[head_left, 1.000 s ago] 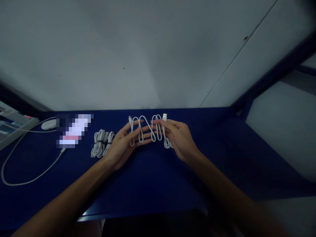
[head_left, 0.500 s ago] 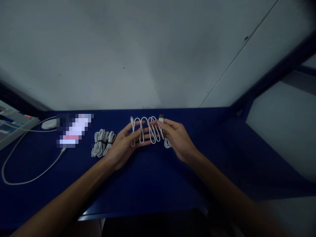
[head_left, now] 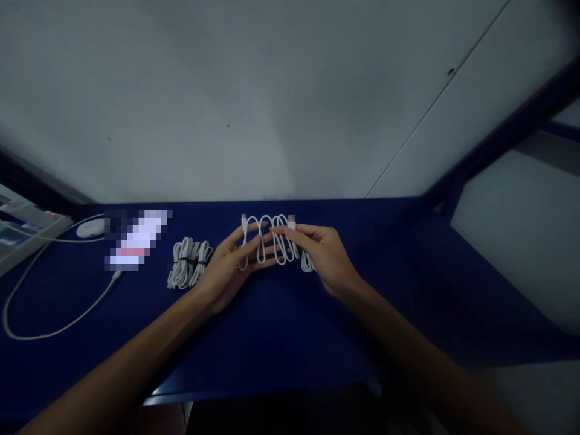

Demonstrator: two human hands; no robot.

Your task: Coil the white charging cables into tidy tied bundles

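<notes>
"Between our hands, over the blue table (head_left: 263,344), what are we holding?"

"We are holding a white cable (head_left: 277,248) in loose loops — our left hand (head_left: 222,266) is pinching it near one end under the thumb, other fingers spreading behind, and our right hand (head_left: 327,257) is gripping it by the USB plug (head_left: 291,223)."

"And nearby?"

"Bundled white cables (head_left: 183,266) are lying just beside our left hand."
</notes>
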